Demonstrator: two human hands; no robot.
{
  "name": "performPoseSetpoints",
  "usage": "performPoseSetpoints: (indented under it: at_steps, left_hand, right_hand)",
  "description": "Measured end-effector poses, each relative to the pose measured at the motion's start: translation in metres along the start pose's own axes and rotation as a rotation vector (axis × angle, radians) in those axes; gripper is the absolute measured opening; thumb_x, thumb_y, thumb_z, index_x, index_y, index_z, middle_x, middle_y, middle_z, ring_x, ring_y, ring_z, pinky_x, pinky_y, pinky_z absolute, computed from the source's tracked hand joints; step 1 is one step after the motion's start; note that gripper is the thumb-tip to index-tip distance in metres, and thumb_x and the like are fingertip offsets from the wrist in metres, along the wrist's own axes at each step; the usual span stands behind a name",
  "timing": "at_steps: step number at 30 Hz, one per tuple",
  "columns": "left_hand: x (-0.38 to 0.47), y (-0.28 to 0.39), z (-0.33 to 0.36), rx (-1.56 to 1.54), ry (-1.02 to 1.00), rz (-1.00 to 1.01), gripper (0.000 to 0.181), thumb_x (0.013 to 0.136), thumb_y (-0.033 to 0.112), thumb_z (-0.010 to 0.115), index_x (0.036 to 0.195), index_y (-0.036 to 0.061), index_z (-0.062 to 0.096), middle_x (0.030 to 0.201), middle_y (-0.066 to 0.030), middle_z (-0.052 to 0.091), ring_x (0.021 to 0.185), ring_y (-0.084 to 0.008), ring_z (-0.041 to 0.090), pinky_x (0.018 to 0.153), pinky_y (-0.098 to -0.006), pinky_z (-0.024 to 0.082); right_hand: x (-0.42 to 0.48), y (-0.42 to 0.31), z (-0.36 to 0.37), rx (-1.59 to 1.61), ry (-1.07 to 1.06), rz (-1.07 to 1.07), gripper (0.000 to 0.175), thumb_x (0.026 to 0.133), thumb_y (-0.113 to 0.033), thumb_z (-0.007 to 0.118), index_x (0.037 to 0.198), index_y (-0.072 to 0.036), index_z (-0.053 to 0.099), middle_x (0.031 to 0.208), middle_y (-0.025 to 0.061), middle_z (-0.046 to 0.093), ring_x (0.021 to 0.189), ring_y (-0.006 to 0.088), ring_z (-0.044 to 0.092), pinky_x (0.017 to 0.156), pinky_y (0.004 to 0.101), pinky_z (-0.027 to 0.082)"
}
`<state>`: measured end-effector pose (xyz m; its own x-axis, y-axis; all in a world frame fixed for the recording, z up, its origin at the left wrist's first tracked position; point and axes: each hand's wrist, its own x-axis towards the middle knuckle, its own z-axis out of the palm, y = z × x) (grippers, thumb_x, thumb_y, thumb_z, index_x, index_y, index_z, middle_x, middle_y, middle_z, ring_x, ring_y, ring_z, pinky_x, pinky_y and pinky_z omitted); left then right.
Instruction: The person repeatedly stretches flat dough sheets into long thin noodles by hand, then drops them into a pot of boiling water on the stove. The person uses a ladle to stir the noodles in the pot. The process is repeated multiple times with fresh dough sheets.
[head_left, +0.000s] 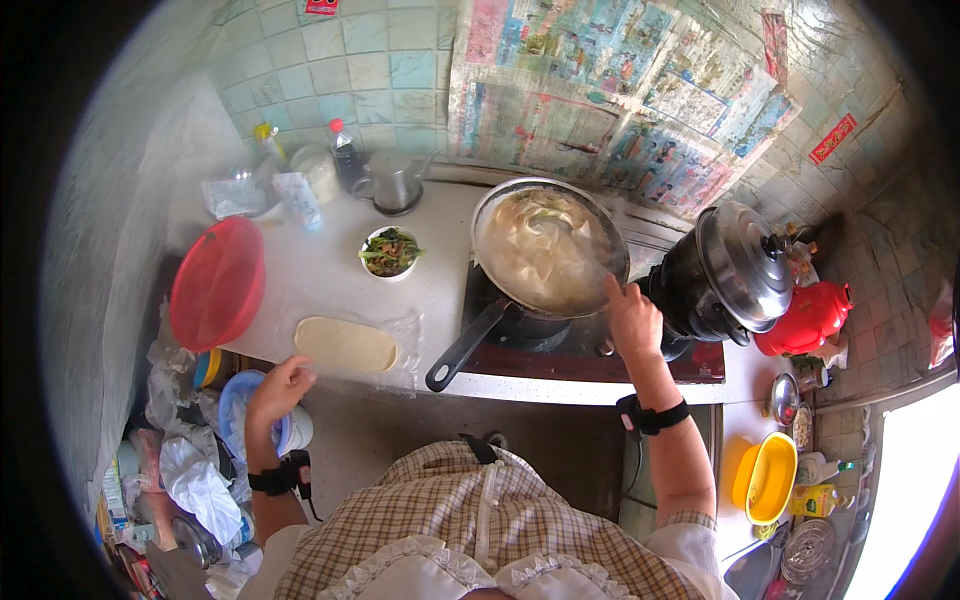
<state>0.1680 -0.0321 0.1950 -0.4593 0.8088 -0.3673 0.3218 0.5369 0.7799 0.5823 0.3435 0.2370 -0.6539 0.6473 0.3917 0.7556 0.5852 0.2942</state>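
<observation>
A wide frying pan (484, 225) with a long black handle (469, 345) sits on the cooktop. Pale flat pieces of noodle or dough (544, 259) lie in cloudy liquid inside it, under steam. My right hand (634, 319) is at the pan's right rim, gripping the handle of a ladle or spoon (553, 223) whose head is among the pieces; steam blurs the handle. My left hand (283, 388) hangs by the counter's front edge, fingers loosely curled, holding nothing. Just beyond it, an oval sheet of dough (345, 343) rests on clear plastic film (409, 352).
A white bowl of cooked greens (390, 253) stands left of the pan, a red plastic basin (217, 285) at the counter's left end. Right of the pan are a lidded metal pot (720, 277) and a red kettle (806, 319). A metal jug (394, 184) stands near the wall.
</observation>
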Motion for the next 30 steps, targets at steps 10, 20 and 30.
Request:
performPoseSetpoints:
  at_steps: [10,20,30]
  left_hand:
    - [-0.009,0.000,0.010,0.085,0.049,0.024,0.032,0.089,0.017,0.061,0.117,0.0031,0.053,0.083,-0.0017,0.058,0.073,-0.0096,0.054,0.062,-0.0252,0.046]
    - [-0.003,-0.008,0.020,0.166,0.028,0.019,0.030,0.089,0.017,0.061,0.114,0.0014,0.054,0.088,-0.0066,0.063,0.076,-0.0120,0.057,0.066,-0.0273,0.047]
    - [0.023,-0.004,0.029,0.304,-0.017,0.126,0.031,0.087,0.017,0.063,0.113,0.0031,0.053,0.089,-0.0121,0.064,0.081,-0.0181,0.062,0.074,-0.0304,0.049]
  right_hand:
    - [0.026,0.027,-0.020,0.157,-0.068,0.136,0.045,0.083,-0.006,0.046,0.124,-0.021,0.052,0.086,0.0116,0.060,0.068,0.0347,0.063,0.058,0.0449,0.052]
    - [-0.022,0.008,-0.040,0.211,-0.227,-0.024,0.042,0.081,-0.008,0.054,0.123,-0.014,0.050,0.081,0.0115,0.060,0.064,0.0322,0.065,0.054,0.0406,0.053]
    - [-0.051,0.025,-0.101,0.297,-0.268,-0.060,0.042,0.080,-0.003,0.051,0.120,-0.015,0.052,0.076,0.0093,0.059,0.063,0.0324,0.062,0.053,0.0408,0.051]
